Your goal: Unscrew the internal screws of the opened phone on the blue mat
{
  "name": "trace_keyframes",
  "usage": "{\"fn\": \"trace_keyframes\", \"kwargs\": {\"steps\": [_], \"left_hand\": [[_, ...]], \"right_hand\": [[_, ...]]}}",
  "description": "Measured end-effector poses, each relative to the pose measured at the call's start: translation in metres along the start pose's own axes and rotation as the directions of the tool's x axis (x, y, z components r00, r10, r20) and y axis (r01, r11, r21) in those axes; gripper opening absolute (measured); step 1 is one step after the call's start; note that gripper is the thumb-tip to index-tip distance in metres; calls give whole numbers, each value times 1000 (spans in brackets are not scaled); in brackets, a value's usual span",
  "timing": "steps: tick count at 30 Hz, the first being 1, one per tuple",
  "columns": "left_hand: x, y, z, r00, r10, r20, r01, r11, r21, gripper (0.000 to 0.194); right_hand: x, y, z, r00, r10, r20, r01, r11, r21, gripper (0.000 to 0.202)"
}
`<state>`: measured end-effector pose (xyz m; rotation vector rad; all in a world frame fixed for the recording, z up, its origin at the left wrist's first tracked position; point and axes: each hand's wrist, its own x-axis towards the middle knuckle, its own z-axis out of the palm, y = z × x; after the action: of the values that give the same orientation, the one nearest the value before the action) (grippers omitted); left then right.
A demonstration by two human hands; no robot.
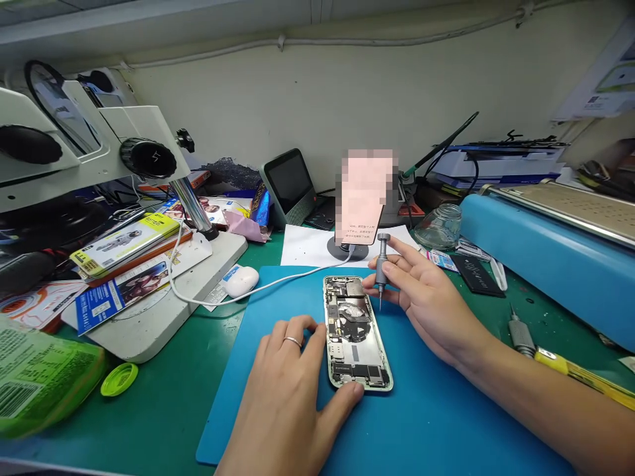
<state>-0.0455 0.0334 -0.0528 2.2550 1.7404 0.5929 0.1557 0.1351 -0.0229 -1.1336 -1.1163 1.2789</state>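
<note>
Opened phone (356, 354): pale frame, silver/black internals exposed, flat on 1 blue mat (426, 430), top at 12 o'clock. Left hand (290, 377) pins its 7 o'clock corner, thumb on bottom rim, fingertip at side. Right hand (424, 291) at 2 grips a grey screwdriver (381, 270), tip down. Screwdrivers: 2 total, second one (520, 336) lying at 3. Also 1 propped phone (358, 221) at 12, 1 microscope (153, 135) at 10.

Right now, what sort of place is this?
Likely a phone repair bench: an opened phone with its internals bare lies on a blue mat, a slim screwdriver is held beside it, and what looks like a microscope stand stands at left.
</note>
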Motion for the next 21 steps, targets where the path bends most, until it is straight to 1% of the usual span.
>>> {"fn": "trace_keyframes", "kwargs": {"steps": [3,6,8,11,16,21], "left_hand": [[2,-2,-2,998,-12,63,14,1000,-26,43],[4,-2,-4,994,-53,98,58,997,-50,45],[4,-1,-5,991,-72,112,79,995,-63,45],[5,1,-6,990,-78,117,87,993,-76,44],[4,5,-8,992,-94,86,102,991,-84,43],[4,6,-8,992,-99,77,108,986,-124,43]], "right_hand": [[0,-1,-2,998,-42,39,41,999,10,53],[-1,-3,-4,984,-151,95,148,988,31,40],[-2,-4,-4,974,-195,113,192,981,38,41],[-3,-3,-3,974,-188,124,184,982,41,45],[-2,-1,-3,976,-175,127,169,984,57,48],[-1,0,-5,973,-195,125,190,980,54,49]]}}
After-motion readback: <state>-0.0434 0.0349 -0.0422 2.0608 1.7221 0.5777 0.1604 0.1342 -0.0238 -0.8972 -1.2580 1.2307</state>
